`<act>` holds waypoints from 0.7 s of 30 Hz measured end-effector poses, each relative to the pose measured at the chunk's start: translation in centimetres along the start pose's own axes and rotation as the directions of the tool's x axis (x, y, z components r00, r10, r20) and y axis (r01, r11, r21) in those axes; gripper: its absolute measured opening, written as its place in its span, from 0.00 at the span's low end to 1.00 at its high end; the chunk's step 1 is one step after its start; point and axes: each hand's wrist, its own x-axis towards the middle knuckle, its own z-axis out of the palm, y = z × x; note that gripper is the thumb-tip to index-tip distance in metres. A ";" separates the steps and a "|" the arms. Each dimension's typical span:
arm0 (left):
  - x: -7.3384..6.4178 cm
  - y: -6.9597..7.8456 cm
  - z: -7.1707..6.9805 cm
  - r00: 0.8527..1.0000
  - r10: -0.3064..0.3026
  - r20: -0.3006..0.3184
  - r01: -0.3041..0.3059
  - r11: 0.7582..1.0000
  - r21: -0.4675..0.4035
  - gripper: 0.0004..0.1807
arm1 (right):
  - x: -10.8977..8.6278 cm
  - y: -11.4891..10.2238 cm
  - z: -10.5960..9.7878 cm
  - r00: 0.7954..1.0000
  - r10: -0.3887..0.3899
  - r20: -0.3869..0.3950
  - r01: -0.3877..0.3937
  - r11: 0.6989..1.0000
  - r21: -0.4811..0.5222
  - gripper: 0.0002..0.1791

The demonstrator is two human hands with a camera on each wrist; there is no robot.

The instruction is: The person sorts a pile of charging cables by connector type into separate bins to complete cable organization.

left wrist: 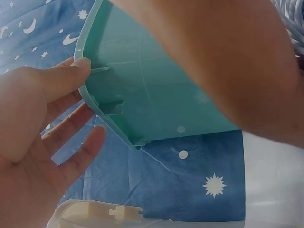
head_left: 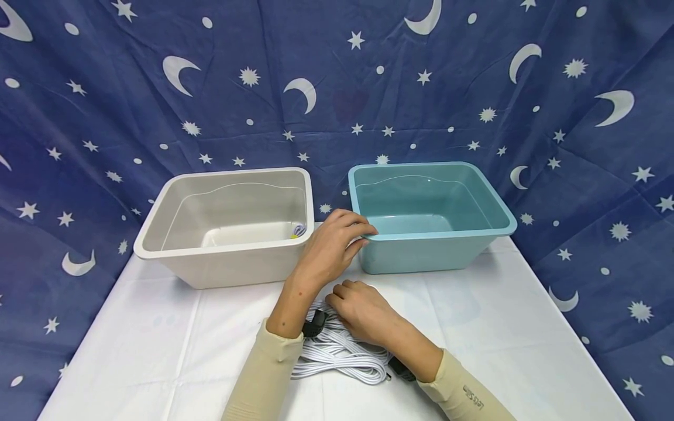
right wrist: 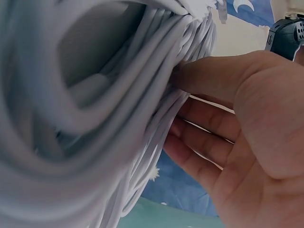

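My left hand (head_left: 329,248) reaches to the near left corner of a teal plastic bin (head_left: 421,252). In the left wrist view, the thumb and fingers pinch the bin's rim, and the other fingers spread below it. Close to my body, my right hand (head_left: 365,313) holds a coiled bundle of white cable (head_left: 342,358) over the white tablecloth. The right wrist view shows the thumb on one side of the cable strands (right wrist: 128,114) and fingertips behind them. Both forearms partly cover the bundle in the head view.
Left of the teal bin stands a beige bin (head_left: 226,269), with a small white-purple and yellow item (head_left: 298,231) in its right corner. A blue curtain (head_left: 337,117) with moons and stars hangs behind the white-covered table (head_left: 158,345).
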 end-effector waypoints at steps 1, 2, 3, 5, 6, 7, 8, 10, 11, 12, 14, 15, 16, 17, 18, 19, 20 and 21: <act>0.0 0.0 0.0 1.000 -0.001 0.000 0.001 1.000 0.000 0.13 | 0.0 0.0 0.0 1.000 0.000 -0.003 0.000 1.000 -0.002 0.05; 0.0 -0.1 0.0 1.000 -0.001 0.000 0.001 1.000 0.000 0.13 | 0.0 -0.1 0.0 1.000 0.001 -0.005 -0.001 1.000 -0.003 0.05; 0.0 -0.1 0.0 1.000 0.001 -0.001 -0.001 1.000 0.001 0.13 | 0.0 -0.1 -0.1 1.000 0.001 -0.009 -0.001 1.000 -0.003 0.05; 0.0 -0.1 0.0 1.000 0.004 -0.003 -0.004 1.000 0.001 0.13 | 0.0 -0.1 -0.1 1.000 0.002 -0.013 -0.002 1.000 -0.004 0.05; 0.0 -0.1 0.0 1.000 0.006 -0.005 -0.006 1.000 0.000 0.13 | 0.1 0.0 -0.2 1.000 0.001 -0.017 -0.001 1.000 -0.003 0.05; 0.0 -0.1 0.0 1.000 0.008 -0.005 -0.008 1.000 0.000 0.13 | 0.0 0.0 -0.2 1.000 0.001 -0.019 -0.002 1.000 -0.003 0.05; 0.0 -0.1 0.0 1.000 0.009 -0.006 -0.009 1.000 0.001 0.13 | 0.0 0.1 -0.3 1.000 0.001 -0.024 -0.001 1.000 0.000 0.05; 0.0 0.0 0.0 1.000 0.007 -0.006 -0.007 1.000 0.002 0.13 | 0.0 0.1 -0.4 0.999 -0.001 -0.039 0.001 1.000 0.003 0.05; 0.0 0.0 0.0 1.000 0.005 -0.006 -0.005 1.000 0.002 0.13 | 0.0 0.2 -0.4 0.999 0.000 -0.048 0.000 1.000 0.006 0.05; 0.0 0.0 0.0 1.000 0.003 -0.007 -0.003 1.000 0.002 0.13 | 0.0 0.2 -0.5 0.998 0.001 -0.055 0.000 1.000 0.008 0.05; 0.0 0.0 -0.1 1.000 0.000 -0.008 0.000 1.000 0.004 0.13 | 0.0 0.3 -0.7 0.998 0.003 -0.064 -0.002 1.000 0.010 0.05; 0.0 0.1 -0.1 1.000 -0.001 -0.008 0.001 1.000 0.003 0.13 | 0.0 0.3 -0.8 0.998 0.006 -0.066 -0.005 1.000 0.012 0.05; 0.0 0.0 -0.1 1.000 -0.002 -0.008 0.002 1.000 0.002 0.13 | 0.0 0.4 -0.9 0.998 0.009 -0.064 -0.008 1.000 0.013 0.06; 0.0 0.0 -0.1 1.000 -0.003 -0.007 0.003 1.000 0.000 0.13 | -0.1 0.4 -1.0 0.998 0.014 -0.061 -0.013 1.000 0.015 0.06; 0.0 0.0 -0.1 1.000 -0.003 -0.007 0.003 1.000 -0.001 0.13 | -0.1 0.4 -1.2 0.998 0.018 -0.058 -0.017 1.000 0.017 0.06; 0.0 0.0 -0.1 1.000 -0.003 -0.006 0.003 1.000 -0.003 0.13 | -0.1 0.5 -1.3 0.998 0.021 -0.055 -0.021 1.000 0.016 0.06; 0.0 0.0 -0.1 1.000 -0.002 -0.005 0.002 1.000 -0.005 0.13 | -0.1 0.6 -1.5 0.998 0.026 -0.051 -0.025 1.000 0.016 0.07; 0.0 0.0 -0.1 1.000 -0.002 -0.005 0.002 1.000 -0.007 0.13 | -0.1 0.6 -1.7 0.998 0.029 -0.051 -0.028 0.999 0.018 0.08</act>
